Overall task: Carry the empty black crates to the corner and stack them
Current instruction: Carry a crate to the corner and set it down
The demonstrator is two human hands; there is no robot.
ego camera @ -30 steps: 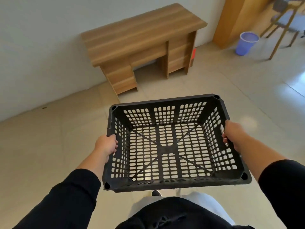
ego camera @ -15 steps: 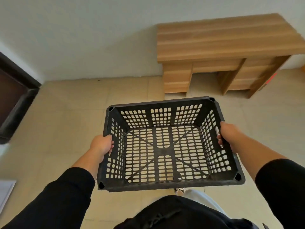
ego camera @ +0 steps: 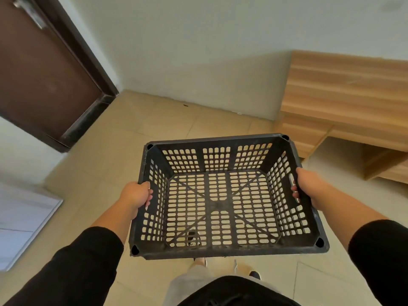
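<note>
I hold an empty black perforated crate (ego camera: 220, 202) level in front of me, above the tiled floor. My left hand (ego camera: 135, 196) grips its left side wall, fingers curled over the rim. My right hand (ego camera: 306, 184) grips the right side wall at the handle slot. Through the crate's slotted bottom the floor and one of my shoes show. The room corner (ego camera: 120, 90), where the pale wall meets the door frame, lies ahead to the left, with bare tiles in front of it. No other crate is in view.
A dark brown door (ego camera: 42, 80) with a dark frame fills the upper left. A wooden desk (ego camera: 346, 107) stands against the wall at the right. A white panel (ego camera: 19, 219) juts in at the left edge. Beige floor tiles (ego camera: 154, 122) stretch ahead.
My view has swung left: the desk slid to the right edge and the door and corner came into sight. The crate stays held in both hands.
</note>
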